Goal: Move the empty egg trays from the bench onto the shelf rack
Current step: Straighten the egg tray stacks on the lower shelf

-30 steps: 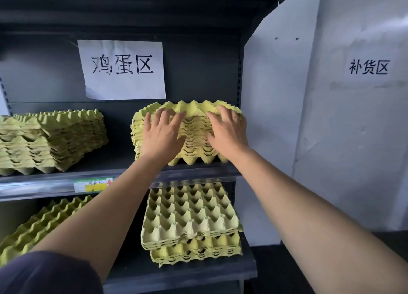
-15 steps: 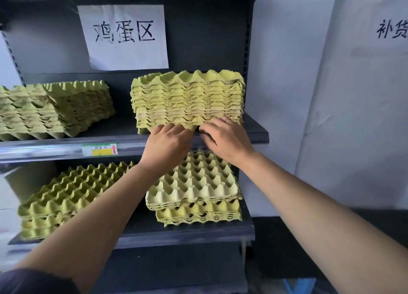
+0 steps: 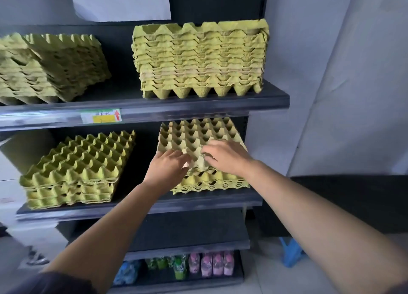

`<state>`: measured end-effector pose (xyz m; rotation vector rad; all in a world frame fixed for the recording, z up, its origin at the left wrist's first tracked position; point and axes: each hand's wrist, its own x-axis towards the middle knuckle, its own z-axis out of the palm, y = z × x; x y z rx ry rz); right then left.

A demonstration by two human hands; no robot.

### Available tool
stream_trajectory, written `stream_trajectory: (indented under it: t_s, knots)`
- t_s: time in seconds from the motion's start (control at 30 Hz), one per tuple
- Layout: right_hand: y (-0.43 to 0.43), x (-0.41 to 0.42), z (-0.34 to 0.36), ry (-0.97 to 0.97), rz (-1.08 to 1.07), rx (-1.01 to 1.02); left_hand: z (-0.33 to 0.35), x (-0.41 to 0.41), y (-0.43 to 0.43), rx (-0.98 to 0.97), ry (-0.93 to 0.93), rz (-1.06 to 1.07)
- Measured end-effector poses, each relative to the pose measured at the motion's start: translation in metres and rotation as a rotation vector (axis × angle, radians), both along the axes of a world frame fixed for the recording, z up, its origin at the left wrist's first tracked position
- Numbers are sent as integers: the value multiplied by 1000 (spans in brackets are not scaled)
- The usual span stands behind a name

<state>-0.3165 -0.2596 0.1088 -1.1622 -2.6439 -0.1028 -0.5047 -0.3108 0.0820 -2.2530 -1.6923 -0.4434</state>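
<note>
On the dark shelf rack (image 3: 205,104), yellow-green pulp egg trays stand in stacks. The upper shelf carries a tall stack (image 3: 198,57) at the right and another stack (image 3: 50,66) at the left. On the middle shelf (image 3: 154,203) a low stack (image 3: 77,167) lies at the left and a low stack (image 3: 209,183) at the right. The right stack's top tray (image 3: 198,137) is paler and tilted. My left hand (image 3: 167,167) and my right hand (image 3: 227,159) both curl over that tray's front edge. The bench is out of view.
A white paper sign (image 3: 119,2) hangs on the rack's back panel, and a price label (image 3: 100,116) sits on the upper shelf's edge. Several small bottles (image 3: 207,265) fill the bottom shelf. A blue object (image 3: 291,251) lies on the floor by the white wall.
Both hands left the tall stack on the upper shelf and dropped to the lower right stack, where they now hold its top tray. The view tilted downward.
</note>
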Motion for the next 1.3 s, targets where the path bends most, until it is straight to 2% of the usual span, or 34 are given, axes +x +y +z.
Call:
stream_trajectory:
  t_s: [0.1, 0.4, 0.67, 0.87, 1.07, 1.23, 1.3]
  knots:
    - [6, -9, -16, -45, -55, -74, -17, -19, 8, -45, 16, 16]
    - [15, -34, -40, -244, -271, -53, -42, -49, 38, -196, 111, 50]
    - [17, -41, -49, -311, -341, -39, -55, -54, 46, -133, 82, -39]
    - [18, -36, -48, -198, -362, 47, -41, -54, 47, 15, 115, -99]
    - [21, -11, -38, -122, -436, 176, -22, -22, 45, 7, 73, -121]
    - [11, 0, -50, -38, -575, -19, -28, 19, 40, -69, 19, -105]
    - [5, -3, -51, 55, -563, 30, -29, 19, 40, -94, -32, -96]
